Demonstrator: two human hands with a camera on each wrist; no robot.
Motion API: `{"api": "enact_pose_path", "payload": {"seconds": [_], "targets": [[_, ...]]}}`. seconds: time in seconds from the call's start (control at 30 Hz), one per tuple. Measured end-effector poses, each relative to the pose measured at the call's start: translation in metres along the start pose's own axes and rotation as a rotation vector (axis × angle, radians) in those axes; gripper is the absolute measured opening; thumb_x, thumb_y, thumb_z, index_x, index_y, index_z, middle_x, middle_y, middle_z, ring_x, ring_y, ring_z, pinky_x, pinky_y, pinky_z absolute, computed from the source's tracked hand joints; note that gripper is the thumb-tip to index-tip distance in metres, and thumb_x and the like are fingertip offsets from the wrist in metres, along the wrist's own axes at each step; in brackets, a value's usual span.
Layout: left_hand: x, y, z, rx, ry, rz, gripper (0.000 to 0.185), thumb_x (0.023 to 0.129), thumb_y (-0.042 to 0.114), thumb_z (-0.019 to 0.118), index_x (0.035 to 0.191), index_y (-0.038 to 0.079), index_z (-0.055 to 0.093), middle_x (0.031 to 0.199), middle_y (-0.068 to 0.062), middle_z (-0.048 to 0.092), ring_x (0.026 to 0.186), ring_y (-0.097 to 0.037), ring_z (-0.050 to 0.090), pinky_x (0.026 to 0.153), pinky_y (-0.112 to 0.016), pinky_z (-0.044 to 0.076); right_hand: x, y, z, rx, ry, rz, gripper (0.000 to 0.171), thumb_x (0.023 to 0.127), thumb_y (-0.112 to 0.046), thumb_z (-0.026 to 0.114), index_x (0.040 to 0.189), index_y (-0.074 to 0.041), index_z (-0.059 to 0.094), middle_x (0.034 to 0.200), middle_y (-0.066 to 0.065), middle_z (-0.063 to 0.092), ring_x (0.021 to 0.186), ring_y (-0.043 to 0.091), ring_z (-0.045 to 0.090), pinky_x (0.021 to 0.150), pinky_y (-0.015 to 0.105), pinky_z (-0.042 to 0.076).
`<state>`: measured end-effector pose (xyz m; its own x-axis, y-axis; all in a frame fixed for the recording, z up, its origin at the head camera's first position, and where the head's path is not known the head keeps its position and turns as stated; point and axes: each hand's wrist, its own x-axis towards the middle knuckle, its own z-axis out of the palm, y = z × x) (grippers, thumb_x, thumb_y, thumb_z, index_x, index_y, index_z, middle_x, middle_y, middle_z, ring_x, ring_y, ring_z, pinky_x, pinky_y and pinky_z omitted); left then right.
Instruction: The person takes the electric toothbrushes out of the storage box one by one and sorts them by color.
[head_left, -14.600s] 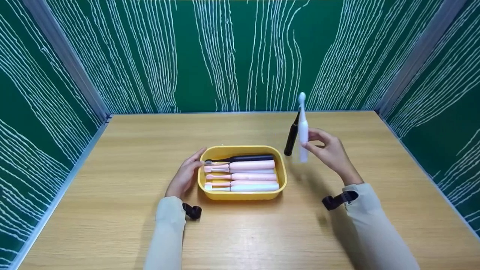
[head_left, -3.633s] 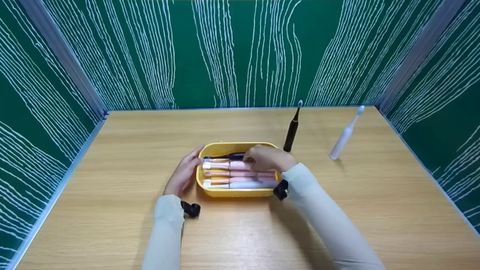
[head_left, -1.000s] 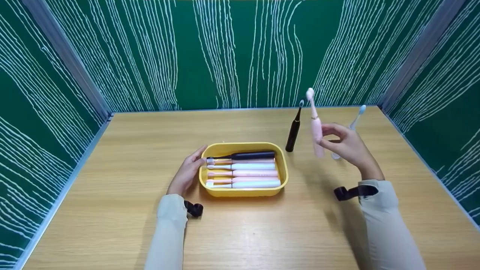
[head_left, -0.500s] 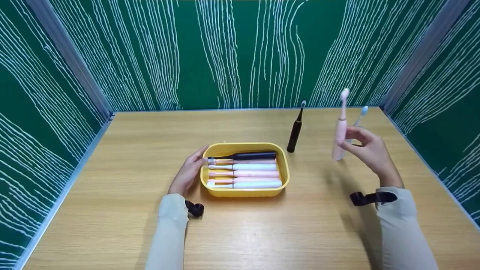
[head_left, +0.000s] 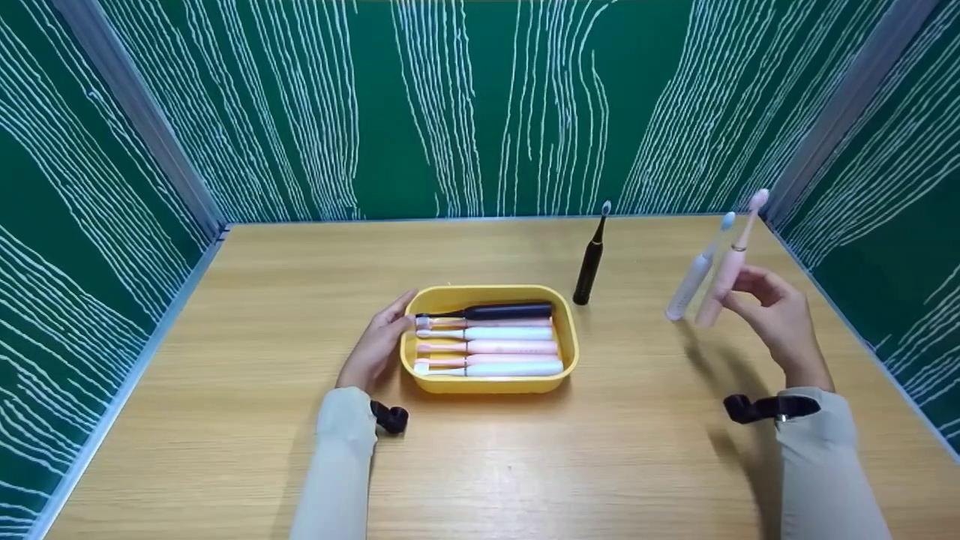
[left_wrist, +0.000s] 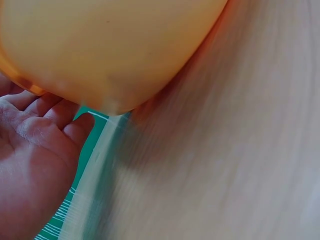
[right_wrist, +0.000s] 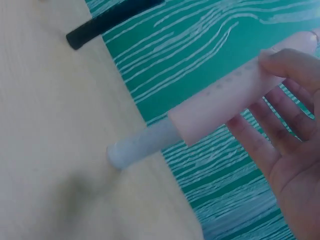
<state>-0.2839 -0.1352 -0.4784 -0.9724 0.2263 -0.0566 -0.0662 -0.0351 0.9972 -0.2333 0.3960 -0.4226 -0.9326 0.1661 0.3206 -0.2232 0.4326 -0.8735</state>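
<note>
A pink electric toothbrush is pinched by its handle between the thumb and fingers of my right hand, brush head up and leaning right. Just left of it a white electric toothbrush stands on the table; in the right wrist view the pink handle partly covers it. Farther left stands a black electric toothbrush. My left hand holds the left end of a yellow bin, thumb at the rim. Inside lie several toothbrushes, black, pink and white, heads to the left. The left wrist view shows the bin's outer wall.
The wooden table is enclosed by green panels with white wavy lines at the back and sides. Grey posts mark the back corners. A black wrist camera sits on the right wrist, another on the left.
A white toothbrush has been stood at the right, and a pink one taken from the bin. Over the last second my right hand carries it rightward past the white one. Left hand stays at the bin.
</note>
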Motion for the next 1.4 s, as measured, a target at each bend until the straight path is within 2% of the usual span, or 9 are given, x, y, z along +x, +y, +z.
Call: {"api": "enact_pose_path", "payload": {"seconds": [0.13,0.27,0.53,0.63,0.83,0.97,1.1,1.33,1.4], "targets": [[-0.001,0.0,0.001,-0.006,0.006,-0.014,0.058,0.095,0.003,0.042,0.151,0.005,0.028,0.16,-0.01,0.022,0.149,-0.023,0.015,0.123,-0.037,0.013,-0.003,0.01,-0.004,0.057,0.03,0.047,0.041,0.087,-0.014,0.071,0.126,-0.012,0.06,0.103,-0.018,0.063,0.099,0.0,0.056,0.082,0.005,0.043],[-0.001,-0.001,0.0,-0.002,0.009,-0.036,0.057,0.096,0.005,0.042,0.151,0.008,0.028,0.16,-0.007,0.022,0.149,-0.021,0.014,0.123,-0.036,0.013,-0.005,0.016,-0.01,0.166,0.048,0.075,0.04,0.085,-0.01,0.071,0.124,-0.013,0.06,0.102,-0.015,0.064,0.097,0.001,0.057,0.08,0.004,0.046],[0.0,-0.001,-0.001,0.0,0.011,-0.022,0.057,0.096,0.005,0.043,0.151,0.006,0.029,0.16,-0.008,0.023,0.149,-0.021,0.014,0.123,-0.036,0.013,-0.009,0.027,-0.022,0.229,0.071,0.126,0.043,0.086,-0.014,0.071,0.127,-0.014,0.058,0.105,-0.014,0.062,0.1,0.001,0.055,0.08,0.003,0.047],[0.0,0.0,-0.002,0.001,0.008,-0.02,0.057,0.096,0.005,0.044,0.151,0.006,0.029,0.16,-0.009,0.023,0.149,-0.021,0.015,0.123,-0.036,0.013,-0.012,0.032,-0.026,0.318,0.09,0.126,0.045,0.086,-0.011,0.07,0.128,-0.013,0.057,0.106,-0.01,0.061,0.1,0.003,0.054,0.081,0.003,0.048],[-0.001,0.001,-0.002,-0.003,-0.001,-0.014,0.057,0.096,0.004,0.043,0.151,0.005,0.028,0.16,-0.009,0.022,0.149,-0.022,0.014,0.123,-0.037,0.011,-0.015,0.041,-0.033,0.42,0.114,0.113,0.046,0.086,-0.006,0.069,0.129,-0.013,0.057,0.109,-0.007,0.061,0.102,0.005,0.054,0.08,0.005,0.05],[-0.001,0.001,-0.001,-0.025,-0.003,0.006,0.058,0.094,0.002,0.043,0.15,0.003,0.028,0.159,-0.009,0.023,0.149,-0.021,0.014,0.123,-0.035,0.011,-0.017,0.045,-0.038,0.412,0.126,0.159,0.045,0.086,-0.008,0.069,0.128,-0.016,0.057,0.108,-0.009,0.058,0.102,0.002,0.051,0.078,0.004,0.05],[-0.001,0.001,-0.001,-0.021,0.002,0.0,0.057,0.095,0.003,0.043,0.15,0.004,0.029,0.16,-0.008,0.023,0.149,-0.02,0.013,0.123,-0.035,0.01,-0.021,0.047,-0.045,0.313,0.116,0.222,0.051,0.087,-0.017,0.069,0.135,-0.019,0.051,0.111,-0.013,0.054,0.104,0.0,0.047,0.079,0.0,0.046],[0.0,0.001,-0.001,-0.016,0.009,-0.018,0.057,0.096,0.004,0.044,0.15,0.005,0.028,0.16,-0.007,0.022,0.149,-0.02,0.013,0.123,-0.035,0.01,-0.024,0.054,-0.051,0.329,0.108,0.298,0.06,0.087,-0.022,0.069,0.141,-0.021,0.043,0.114,-0.015,0.049,0.104,0.002,0.044,0.076,0.0,0.047],[-0.001,0.001,-0.001,-0.009,0.009,-0.02,0.057,0.096,0.004,0.043,0.151,0.005,0.028,0.16,-0.007,0.022,0.149,-0.02,0.013,0.123,-0.035,0.01,-0.025,0.056,-0.052,0.294,0.106,0.31,0.064,0.086,-0.025,0.069,0.143,-0.022,0.041,0.115,-0.016,0.049,0.106,0.001,0.043,0.075,0.0,0.046]]}}
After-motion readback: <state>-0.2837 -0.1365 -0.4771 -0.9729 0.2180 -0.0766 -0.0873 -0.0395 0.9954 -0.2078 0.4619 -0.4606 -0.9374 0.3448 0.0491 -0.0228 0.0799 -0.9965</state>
